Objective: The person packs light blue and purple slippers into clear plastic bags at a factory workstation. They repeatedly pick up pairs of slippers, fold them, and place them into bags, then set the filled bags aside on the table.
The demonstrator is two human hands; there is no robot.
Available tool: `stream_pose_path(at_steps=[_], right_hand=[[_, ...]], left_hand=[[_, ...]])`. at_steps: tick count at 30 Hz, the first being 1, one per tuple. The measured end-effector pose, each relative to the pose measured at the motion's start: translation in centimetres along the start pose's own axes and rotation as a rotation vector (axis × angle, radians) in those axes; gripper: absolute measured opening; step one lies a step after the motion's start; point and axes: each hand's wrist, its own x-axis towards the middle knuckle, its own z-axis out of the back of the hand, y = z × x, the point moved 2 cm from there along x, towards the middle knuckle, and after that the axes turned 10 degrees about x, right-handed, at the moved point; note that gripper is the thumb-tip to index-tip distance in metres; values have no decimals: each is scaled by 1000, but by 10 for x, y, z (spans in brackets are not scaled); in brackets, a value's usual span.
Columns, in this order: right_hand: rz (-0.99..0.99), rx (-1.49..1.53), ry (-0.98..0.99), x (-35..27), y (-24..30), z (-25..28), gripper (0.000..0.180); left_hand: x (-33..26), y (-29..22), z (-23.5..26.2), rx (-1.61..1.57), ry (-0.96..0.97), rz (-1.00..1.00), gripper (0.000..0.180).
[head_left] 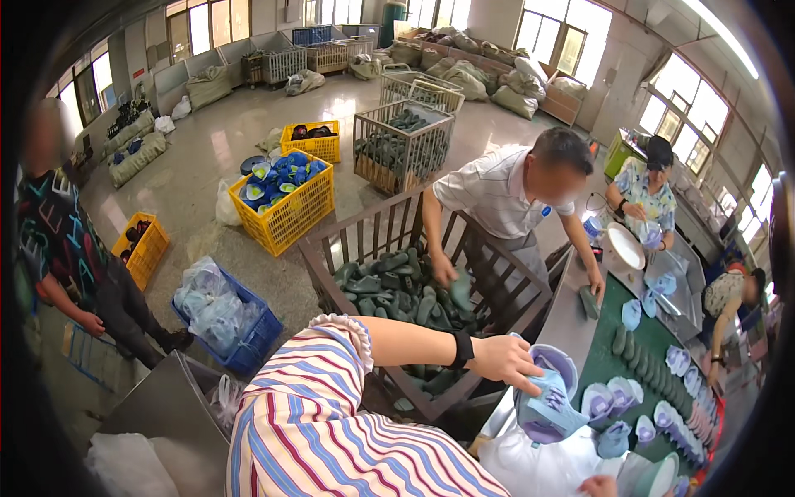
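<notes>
My left hand (507, 362), with a black band at the wrist, is closed on a light blue and lavender shoe upper (553, 404) with purple lacing. It holds the upper above a white plastic bag (530, 464) at the table's near end. My right hand (598, 485) shows only in part at the lower edge, next to the bag; its fingers are too cut off to read. More lavender and blue shoe uppers (611, 398) lie on the green work surface (611, 311), beside a row of dark green shoe lasts (633, 354).
A wheeled brown cage (331, 282) full of green lasts stands left of the table. Behind it a person in a white shirt (501, 195) handles lasts. Other workers (646, 186) line the table. Yellow crates (302, 207), a blue crate (248, 352) and a standing person (66, 240) are farther left.
</notes>
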Motion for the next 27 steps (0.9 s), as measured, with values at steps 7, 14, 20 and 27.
stream_pose_path(at_steps=[7, 14, 20, 27], right_hand=[[561, -1025, -650, 69, 22, -120, 46], [431, -665, -116, 59, 36, -144, 39], [47, 236, 260, 26, 11, -62, 35], [259, -502, 85, 29, 17, -72, 27]], left_hand=[[20, -16, -6, -124, 12, -3, 37], [-14, -6, 11, -21, 59, 141, 40], [-12, -14, 15, -64, 95, 135, 42], [-32, -9, 38, 39, 89, 206, 42]])
